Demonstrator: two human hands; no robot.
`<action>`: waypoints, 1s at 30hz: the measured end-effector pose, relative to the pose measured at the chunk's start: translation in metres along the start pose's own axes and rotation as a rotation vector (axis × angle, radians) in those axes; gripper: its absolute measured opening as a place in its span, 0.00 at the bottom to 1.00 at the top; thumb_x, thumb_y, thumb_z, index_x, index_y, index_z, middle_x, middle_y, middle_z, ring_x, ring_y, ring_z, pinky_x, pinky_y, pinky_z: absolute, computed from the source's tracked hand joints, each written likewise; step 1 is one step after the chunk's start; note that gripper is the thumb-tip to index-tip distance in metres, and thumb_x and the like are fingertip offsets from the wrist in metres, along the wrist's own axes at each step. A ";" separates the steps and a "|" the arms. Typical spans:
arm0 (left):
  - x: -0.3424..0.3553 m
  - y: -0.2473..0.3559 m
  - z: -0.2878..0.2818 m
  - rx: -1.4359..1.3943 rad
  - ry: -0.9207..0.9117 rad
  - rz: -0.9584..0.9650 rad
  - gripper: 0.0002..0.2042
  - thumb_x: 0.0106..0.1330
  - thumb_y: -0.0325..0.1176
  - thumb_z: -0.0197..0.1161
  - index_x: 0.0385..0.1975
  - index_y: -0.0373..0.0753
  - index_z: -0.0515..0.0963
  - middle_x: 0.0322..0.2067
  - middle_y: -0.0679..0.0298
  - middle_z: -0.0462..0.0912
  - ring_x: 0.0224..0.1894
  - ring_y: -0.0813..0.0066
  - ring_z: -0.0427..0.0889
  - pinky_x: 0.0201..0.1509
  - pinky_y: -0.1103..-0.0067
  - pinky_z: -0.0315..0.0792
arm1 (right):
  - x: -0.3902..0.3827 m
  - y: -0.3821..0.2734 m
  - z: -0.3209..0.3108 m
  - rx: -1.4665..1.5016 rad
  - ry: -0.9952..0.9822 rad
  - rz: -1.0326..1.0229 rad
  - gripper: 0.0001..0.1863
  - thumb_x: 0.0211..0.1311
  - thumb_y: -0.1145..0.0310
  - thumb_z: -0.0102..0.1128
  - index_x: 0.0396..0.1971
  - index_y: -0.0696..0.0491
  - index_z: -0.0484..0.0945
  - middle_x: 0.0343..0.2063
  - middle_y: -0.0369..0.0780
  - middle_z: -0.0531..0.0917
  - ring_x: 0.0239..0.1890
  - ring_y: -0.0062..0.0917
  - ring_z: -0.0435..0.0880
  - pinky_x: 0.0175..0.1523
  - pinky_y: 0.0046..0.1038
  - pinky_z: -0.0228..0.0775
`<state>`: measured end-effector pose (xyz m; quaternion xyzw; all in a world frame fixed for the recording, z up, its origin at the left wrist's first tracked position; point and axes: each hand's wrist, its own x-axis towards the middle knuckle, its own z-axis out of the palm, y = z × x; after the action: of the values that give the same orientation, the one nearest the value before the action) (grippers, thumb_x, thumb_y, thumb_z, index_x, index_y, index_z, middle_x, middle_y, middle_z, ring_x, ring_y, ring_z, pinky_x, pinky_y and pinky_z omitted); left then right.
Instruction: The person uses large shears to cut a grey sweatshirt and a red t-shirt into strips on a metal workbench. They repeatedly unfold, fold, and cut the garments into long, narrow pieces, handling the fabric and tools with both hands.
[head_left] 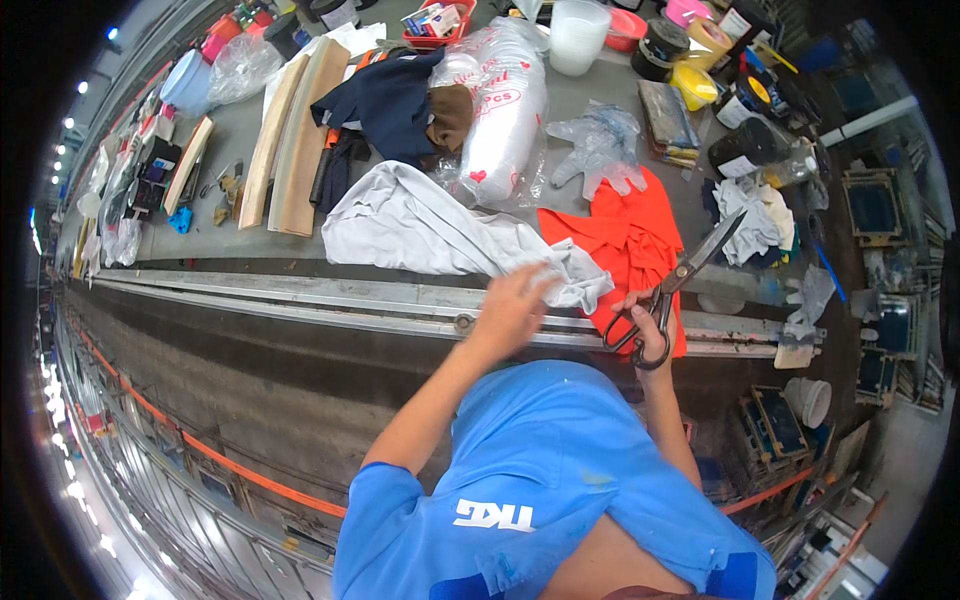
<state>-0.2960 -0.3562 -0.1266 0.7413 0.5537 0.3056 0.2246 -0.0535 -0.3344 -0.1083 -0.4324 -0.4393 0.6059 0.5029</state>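
- Holds big dark scissors (683, 272) in the right hand (650, 325), wrapped tight around the handles, with the blades pointing away from the belly and off to the right.
- Has the left hand (512, 310) at the near edge of the pale grey cloth (400, 220), with bent fingers; cannot tell, from the blur, whether pinching cloth or just over it.
- Look for the grey cloth in a soft heap at the front of the counter (215, 243), with its right end against the red cloth (630, 225).
- Find the red cloth close by the scissors, partly hanging over the metal rail (300, 290).
- Best to pull the grey cloth smooth with the left hand, getting the folds out bit by bit.
- Keep the left fingers well clear of the blades.
- Mind the red cloth: easy to nip by mistake so near the scissors.
- Likely safer to keep the sharp tips away from the thin glove (600, 140) and the clear bag (505, 110) behind.
- Go slowly, minding the floppy cloth.
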 end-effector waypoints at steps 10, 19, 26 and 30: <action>0.020 -0.117 -0.028 0.521 -0.054 0.001 0.23 0.49 0.28 0.66 0.49 0.52 0.77 0.60 0.65 0.68 0.64 0.65 0.65 0.59 0.52 0.61 | -0.001 0.021 -0.029 -0.666 -0.027 0.220 0.17 0.55 0.67 0.69 0.34 0.59 0.69 0.26 0.36 0.77 0.29 0.19 0.76 0.38 0.24 0.70; -0.003 -0.124 -0.053 0.456 0.021 0.043 0.09 0.54 0.31 0.66 0.35 0.46 0.80 0.40 0.67 0.78 0.46 0.66 0.75 0.48 0.65 0.65 | 0.027 0.068 0.007 -1.124 0.012 0.117 0.24 0.51 0.63 0.69 0.41 0.61 0.69 0.34 0.55 0.82 0.39 0.50 0.82 0.43 0.43 0.71; -0.022 -0.090 -0.144 0.256 -0.106 -0.226 0.13 0.57 0.40 0.69 0.32 0.37 0.80 0.22 0.53 0.79 0.28 0.59 0.79 0.50 0.66 0.68 | 0.055 0.006 -0.017 -0.281 -0.006 -0.062 0.09 0.61 0.75 0.57 0.39 0.58 0.69 0.26 0.37 0.77 0.28 0.23 0.79 0.31 0.26 0.72; -0.006 -0.121 -0.200 0.127 -0.391 -0.265 0.18 0.48 0.42 0.75 0.32 0.36 0.81 0.25 0.54 0.81 0.30 0.58 0.79 0.38 0.71 0.71 | 0.126 -0.086 -0.031 -0.010 0.102 -0.226 0.11 0.56 0.71 0.62 0.35 0.55 0.70 0.28 0.37 0.78 0.30 0.25 0.81 0.38 0.27 0.75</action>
<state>-0.5203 -0.3285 -0.0660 0.7197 0.6104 0.0889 0.3186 -0.0187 -0.1976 -0.0428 -0.4130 -0.4618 0.5206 0.5875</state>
